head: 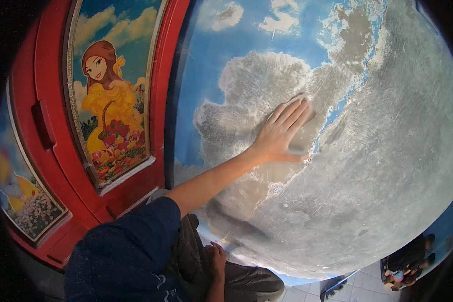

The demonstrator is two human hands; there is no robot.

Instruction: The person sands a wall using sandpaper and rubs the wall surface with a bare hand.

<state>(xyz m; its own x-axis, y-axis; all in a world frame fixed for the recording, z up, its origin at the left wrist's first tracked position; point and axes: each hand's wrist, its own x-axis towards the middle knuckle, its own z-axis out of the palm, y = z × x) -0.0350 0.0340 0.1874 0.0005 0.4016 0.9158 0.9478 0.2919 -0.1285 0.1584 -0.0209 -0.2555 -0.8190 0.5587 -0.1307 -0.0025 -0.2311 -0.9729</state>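
My left hand (287, 126) lies flat on a curved wall (381, 162), fingers pointing up and thumb spread to the right. Beneath the fingers is a thin pad or sheet (312, 114), pale at its edge; the hand covers most of it, so its kind cannot be told. Around the hand spreads a rough grey plaster patch (264, 75), bordered by blue painted sky (200, 75). A jagged strip of blue paint (338, 107) runs just right of the fingers. Low beside my trousers, my right hand (216, 252) has loosely curled fingers; whether it holds anything is hidden.
Left of the wall stands a red panelled door or frame (156, 124) with a painted figure panel (111, 98). Tiled floor (356, 285) shows below. A dark-bristled brush or broom (334, 290) and people (407, 260) appear at lower right.
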